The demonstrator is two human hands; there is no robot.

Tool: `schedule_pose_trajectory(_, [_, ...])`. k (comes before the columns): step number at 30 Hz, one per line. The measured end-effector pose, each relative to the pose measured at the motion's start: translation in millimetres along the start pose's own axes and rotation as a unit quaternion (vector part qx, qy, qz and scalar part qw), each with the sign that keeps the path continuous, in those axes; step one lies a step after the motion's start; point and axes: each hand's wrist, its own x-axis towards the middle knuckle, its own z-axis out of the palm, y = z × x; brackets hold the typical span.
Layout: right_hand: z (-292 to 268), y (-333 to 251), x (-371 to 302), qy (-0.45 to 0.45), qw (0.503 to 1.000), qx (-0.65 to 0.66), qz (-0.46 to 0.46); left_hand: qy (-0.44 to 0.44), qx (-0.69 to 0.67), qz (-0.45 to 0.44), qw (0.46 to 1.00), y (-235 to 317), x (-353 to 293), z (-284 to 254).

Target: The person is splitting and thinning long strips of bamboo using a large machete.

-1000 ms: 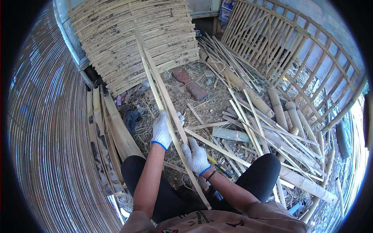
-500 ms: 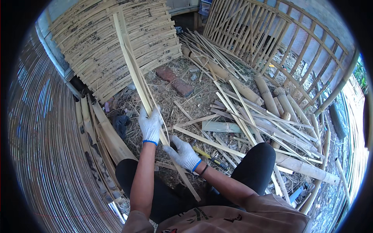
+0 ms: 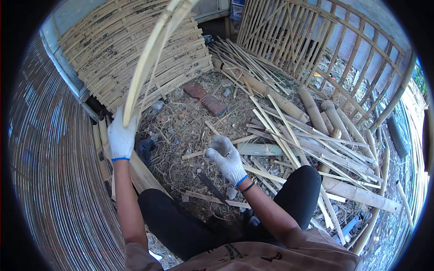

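Note:
Long pale bamboo strips (image 3: 145, 65) rise from my left hand (image 3: 122, 135), bending toward the top edge of the view. That hand wears a white knit glove with a blue cuff and is closed around their lower end. My right hand (image 3: 227, 158), gloved the same way, hovers over the littered ground with its fingers loosely curled and apart from the thumb. Nothing shows in it. Below it, a dark, flat, blade-like piece (image 3: 211, 186) lies near my knees. A pale bamboo strip (image 3: 217, 198) lies just under that piece.
A woven bamboo panel (image 3: 140, 49) leans at the back left, and a bamboo slat frame (image 3: 312, 40) at the back right. Cut bamboo poles (image 3: 348, 194) and scattered strips cover the right side. Red bricks (image 3: 204, 98) lie in the middle. Split bamboo (image 3: 147, 174) rests beside my left knee.
My left hand has moved left with the strips, which now bend at the top. My right hand has come off the strips and risen slightly. The dark piece has come into sight.

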Motion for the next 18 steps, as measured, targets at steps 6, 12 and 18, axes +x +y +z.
schedule_pose_trajectory(6, [-0.2, -0.3, 9.5, 0.003, 0.997, 0.073, 0.034, -0.183, 0.158, 0.023, 0.970, -26.8, -83.3, 30.6])
schedule_pose_trajectory(12, [-6.1, 4.9, 12.9, 0.043, 0.986, 0.136, 0.091, -0.213, 0.144, 0.145, 0.955, -19.7, -93.6, 47.7])
schedule_pose_trajectory(18, [-13.1, 14.0, 15.3, 0.118, 0.968, 0.191, 0.110, -0.247, 0.139, 0.198, 0.938, -8.7, -100.7, 65.3])
